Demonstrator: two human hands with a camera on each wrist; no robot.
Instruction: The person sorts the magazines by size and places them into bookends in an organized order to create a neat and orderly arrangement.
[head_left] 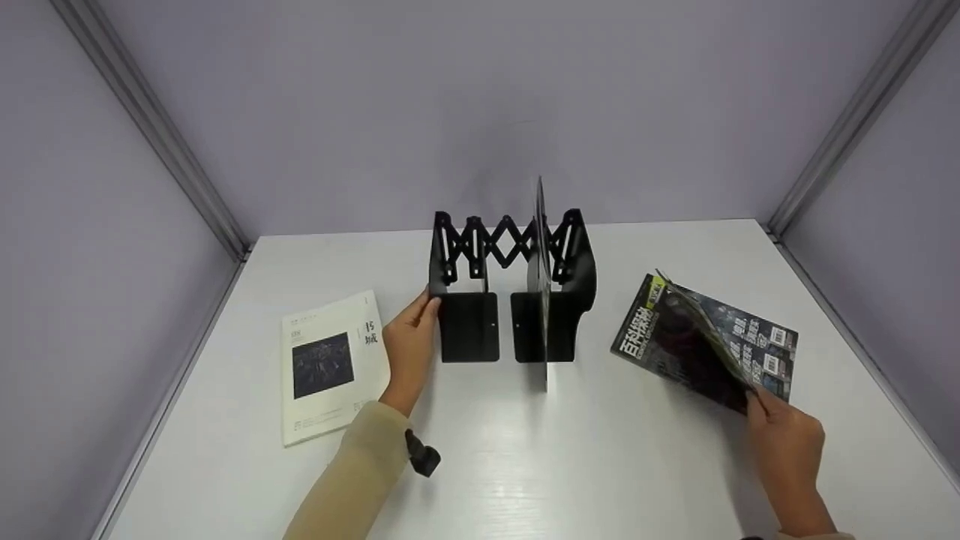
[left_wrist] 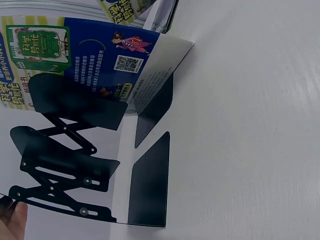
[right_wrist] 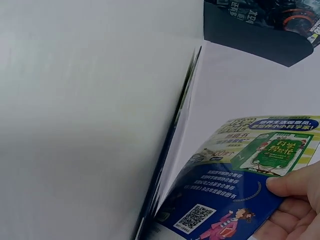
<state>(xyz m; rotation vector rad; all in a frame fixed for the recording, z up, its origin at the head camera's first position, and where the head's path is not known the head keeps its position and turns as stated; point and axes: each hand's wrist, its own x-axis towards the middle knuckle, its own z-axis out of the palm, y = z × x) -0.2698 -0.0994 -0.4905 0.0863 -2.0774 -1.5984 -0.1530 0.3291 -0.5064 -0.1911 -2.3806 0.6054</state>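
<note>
A black expandable bookend (head_left: pixel 469 328) with a scissor lattice at its back stands mid-table. My left hand (head_left: pixel 409 345) pinches the front edge of its left end plate; fingertips (left_wrist: pixel 19 217) show at that plate in the left wrist view. One magazine (left_wrist: pixel 90 55), blue and yellow on its back cover, stands upright in the bookend's right part. At the right, my right hand (head_left: pixel 787 435) grips the near corner of a dark-covered magazine (head_left: pixel 667 349), tilted up. Its blue back cover (right_wrist: pixel 220 185) faces the right wrist camera.
Below and beside the tilted magazine lies another magazine (head_left: pixel 784 352) with barcodes. A cream-coloured book (head_left: pixel 322 412) lies flat left of the bookend, next to my left forearm. The white table (head_left: pixel 600 480) meets pale panels (head_left: pixel 360 112) at the back and sides.
</note>
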